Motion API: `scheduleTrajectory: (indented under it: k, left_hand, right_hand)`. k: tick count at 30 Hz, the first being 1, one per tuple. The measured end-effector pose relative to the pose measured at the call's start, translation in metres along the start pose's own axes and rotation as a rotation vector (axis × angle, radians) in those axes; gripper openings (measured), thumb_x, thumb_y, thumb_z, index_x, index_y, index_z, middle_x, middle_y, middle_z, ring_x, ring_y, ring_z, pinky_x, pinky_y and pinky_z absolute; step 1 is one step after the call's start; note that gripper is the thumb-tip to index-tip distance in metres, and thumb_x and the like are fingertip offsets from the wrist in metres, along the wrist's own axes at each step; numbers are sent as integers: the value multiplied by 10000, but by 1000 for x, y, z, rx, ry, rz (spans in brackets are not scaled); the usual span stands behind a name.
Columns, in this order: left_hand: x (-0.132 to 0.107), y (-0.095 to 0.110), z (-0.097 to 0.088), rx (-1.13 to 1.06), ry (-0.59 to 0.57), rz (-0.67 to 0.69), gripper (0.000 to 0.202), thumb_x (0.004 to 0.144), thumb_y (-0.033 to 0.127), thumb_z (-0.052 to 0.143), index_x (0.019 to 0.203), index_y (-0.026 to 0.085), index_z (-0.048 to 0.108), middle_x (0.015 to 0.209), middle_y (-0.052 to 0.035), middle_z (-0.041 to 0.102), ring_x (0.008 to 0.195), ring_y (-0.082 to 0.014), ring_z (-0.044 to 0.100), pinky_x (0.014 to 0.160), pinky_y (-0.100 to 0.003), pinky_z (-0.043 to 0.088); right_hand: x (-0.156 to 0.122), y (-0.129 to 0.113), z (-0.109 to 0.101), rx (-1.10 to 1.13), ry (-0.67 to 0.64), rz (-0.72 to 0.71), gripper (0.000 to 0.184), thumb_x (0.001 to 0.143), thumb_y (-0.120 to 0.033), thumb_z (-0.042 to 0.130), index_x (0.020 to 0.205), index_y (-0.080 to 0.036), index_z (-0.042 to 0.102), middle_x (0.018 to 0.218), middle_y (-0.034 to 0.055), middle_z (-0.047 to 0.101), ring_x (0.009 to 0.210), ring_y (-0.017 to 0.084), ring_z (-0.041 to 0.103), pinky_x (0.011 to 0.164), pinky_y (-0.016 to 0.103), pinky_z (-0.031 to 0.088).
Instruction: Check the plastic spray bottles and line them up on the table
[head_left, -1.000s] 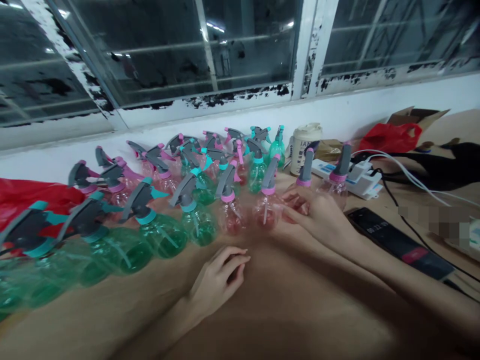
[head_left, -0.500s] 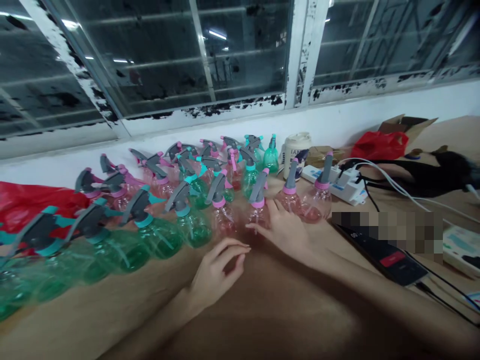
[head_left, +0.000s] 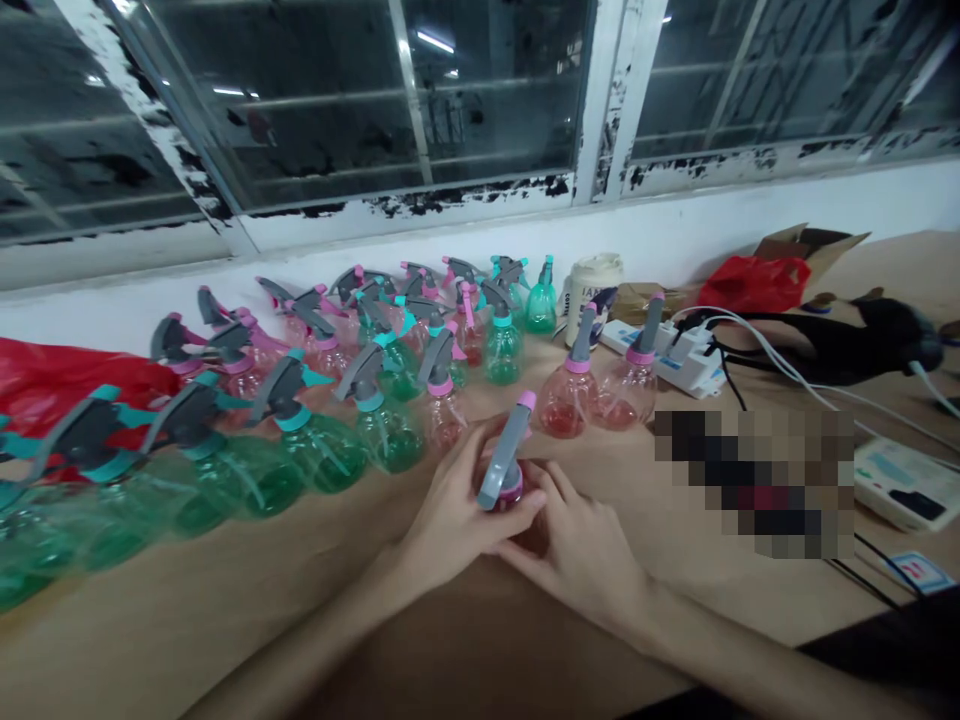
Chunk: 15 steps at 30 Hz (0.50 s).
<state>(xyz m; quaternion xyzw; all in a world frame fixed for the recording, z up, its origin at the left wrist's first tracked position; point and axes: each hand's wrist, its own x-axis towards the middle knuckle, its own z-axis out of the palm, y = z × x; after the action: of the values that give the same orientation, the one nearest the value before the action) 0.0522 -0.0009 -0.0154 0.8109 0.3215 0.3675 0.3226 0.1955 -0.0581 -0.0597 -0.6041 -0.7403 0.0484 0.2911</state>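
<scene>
Held spray bottle [head_left: 504,455]: see-through body mostly hidden by the hands, smooth grey plastic trigger, pink collar and nozzle; sits just below frame centre. Left hand [head_left: 457,500] has fingers wrapped round it, thumb pressed near the collar; right hand [head_left: 589,535] has fingers curled round its right side, exact contact hidden. Counter [head_left: 225,620] smooth, light brown. Right of centre: two pink bottles [head_left: 566,402], round, translucent, side by side. Front row at left: five green bottles [head_left: 326,452], round-bellied, turquoise collars, leftmost cut by the edge; then one pink-collared bottle [head_left: 444,410]. Back cluster overlaps, count unclear. Also one printed cup [head_left: 592,290], two crinkled red plastic bags [head_left: 757,285], far left and upper right.
</scene>
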Motion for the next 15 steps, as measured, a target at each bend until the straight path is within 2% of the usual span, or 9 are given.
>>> scheduleTrajectory:
  k: [3, 5, 7, 10, 13, 15]
  left_hand:
    - [-2, 1, 1, -6, 26, -15, 357, 774, 201, 628, 1115, 225, 524, 993, -41, 653, 843, -199, 655, 812, -403, 546]
    - [-3, 1, 0, -10, 49, -8, 333, 768, 154, 590, 1089, 213, 525, 937, -38, 656, 811, -193, 654, 795, -393, 548]
    - [-3, 0, 0, -40, 61, 8, 355, 748, 116, 542, 1090, 202, 512, 969, -53, 648, 847, -200, 648, 801, -387, 545]
    - [-1, -4, -2, -85, 70, 25, 345, 729, 109, 505, 1062, 199, 507, 1025, -61, 637, 872, -198, 644, 789, -371, 545]
    - [3, -13, -8, -71, 91, 39, 320, 707, 116, 518, 1014, 207, 511, 907, -22, 654, 722, -162, 640, 677, -318, 549]
    - [6, -19, -14, -46, 111, 51, 321, 699, 123, 516, 1006, 217, 524, 863, -1, 647, 696, -155, 630, 651, -300, 540]
  right_hand:
    - [-4, -6, 6, -2, 45, -25, 616, 783, -669, 450, 1127, -163, 519, 1006, 123, 628, 785, 268, 651, 531, 360, 527]
    - [-4, -9, 11, -14, 67, -74, 641, 775, -675, 459, 1125, -144, 534, 958, 135, 642, 860, 293, 630, 600, 386, 542]
    - [-3, -11, 15, -11, 67, -113, 645, 776, -662, 470, 1134, -130, 539, 958, 147, 645, 910, 301, 609, 657, 402, 544]
    - [1, -8, 22, 42, 35, -165, 654, 793, -618, 486, 1213, -117, 491, 1040, 158, 634, 956, 288, 589, 741, 422, 535]
    - [7, 5, 26, 104, -15, -261, 743, 779, -611, 523, 1314, -113, 395, 1156, 173, 598, 1037, 294, 565, 854, 480, 492]
    - [10, 18, 28, 164, -48, -305, 795, 765, -605, 555, 1364, -135, 330, 1227, 172, 566, 1100, 292, 543, 915, 494, 457]
